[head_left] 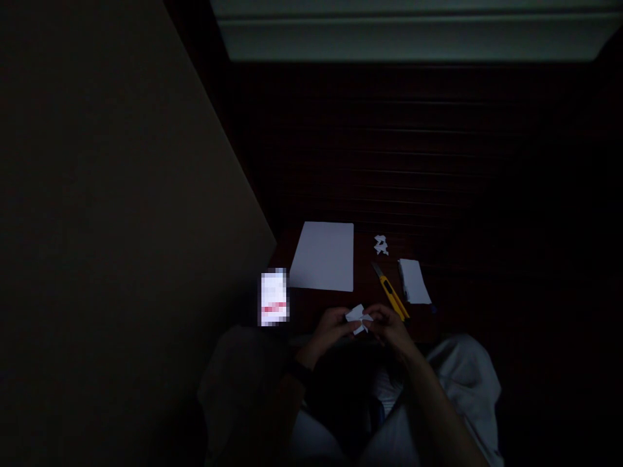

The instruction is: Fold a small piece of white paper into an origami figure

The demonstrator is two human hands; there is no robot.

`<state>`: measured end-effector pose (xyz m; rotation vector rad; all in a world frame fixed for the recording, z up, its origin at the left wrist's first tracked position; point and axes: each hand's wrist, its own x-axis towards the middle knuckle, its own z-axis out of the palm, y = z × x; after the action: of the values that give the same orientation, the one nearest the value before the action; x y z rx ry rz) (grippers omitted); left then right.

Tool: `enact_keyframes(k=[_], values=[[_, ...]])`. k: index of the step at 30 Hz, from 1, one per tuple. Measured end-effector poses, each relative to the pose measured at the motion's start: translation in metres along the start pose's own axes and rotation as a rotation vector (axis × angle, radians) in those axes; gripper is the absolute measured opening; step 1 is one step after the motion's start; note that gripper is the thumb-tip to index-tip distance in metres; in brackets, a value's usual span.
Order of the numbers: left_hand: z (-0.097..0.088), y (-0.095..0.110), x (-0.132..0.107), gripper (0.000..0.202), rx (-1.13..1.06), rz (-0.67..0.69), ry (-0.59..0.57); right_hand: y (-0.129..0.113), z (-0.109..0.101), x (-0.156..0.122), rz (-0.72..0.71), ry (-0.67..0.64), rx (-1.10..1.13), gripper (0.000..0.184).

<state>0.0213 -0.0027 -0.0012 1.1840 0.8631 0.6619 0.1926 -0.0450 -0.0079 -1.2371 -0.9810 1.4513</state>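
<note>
The scene is very dark. My left hand (331, 326) and my right hand (389, 327) meet just above the near edge of a small dark table (363, 285). Together they pinch a small folded piece of white paper (357, 318) between their fingertips. Both hands have their fingers closed on it. A yellow utility knife (392, 295) lies on the table just beyond my right hand.
A blank white sheet (324, 255) lies at the table's far left. A small folded paper shape (381, 244) and a narrow white paper pad (413, 281) lie at the right. A lit phone screen (273, 297) glows at the left edge. A wall (107, 214) rises on the left.
</note>
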Motion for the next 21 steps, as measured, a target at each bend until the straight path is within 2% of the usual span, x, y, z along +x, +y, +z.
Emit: enact_keyframes(k=[14, 21], values=[[-0.001, 0.010, -0.004, 0.037, -0.052, -0.061, -0.005, -0.006, 0.003, -0.001, -0.021, 0.032, 0.021, 0.033], [-0.003, 0.009, -0.005, 0.034, -0.009, -0.044, -0.018, -0.006, 0.003, -0.001, -0.010, 0.054, 0.005, 0.036]])
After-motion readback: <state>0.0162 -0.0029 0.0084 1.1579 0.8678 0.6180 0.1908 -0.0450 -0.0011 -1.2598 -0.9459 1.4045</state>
